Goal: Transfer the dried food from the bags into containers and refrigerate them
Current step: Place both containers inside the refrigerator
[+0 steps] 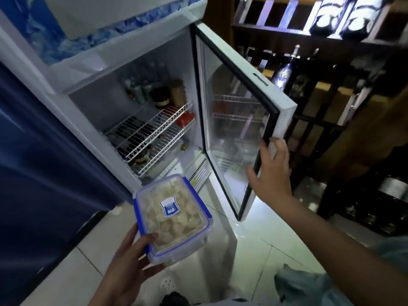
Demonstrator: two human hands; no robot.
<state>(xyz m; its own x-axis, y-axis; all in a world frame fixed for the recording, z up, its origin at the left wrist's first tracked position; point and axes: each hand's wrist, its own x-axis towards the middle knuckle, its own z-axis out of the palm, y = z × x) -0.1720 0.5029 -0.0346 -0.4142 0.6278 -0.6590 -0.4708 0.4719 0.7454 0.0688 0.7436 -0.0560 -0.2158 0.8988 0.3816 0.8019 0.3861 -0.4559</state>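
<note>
The left hand [130, 259] grips a clear rectangular plastic container [173, 217] with blue clips, filled with pale dried food, at six o'clock. The right hand [272, 171] grasps the glass fridge door's [238, 120] edge at three o'clock.

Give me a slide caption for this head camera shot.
Left hand holds lidded food container; right hand grips open fridge door.
</note>
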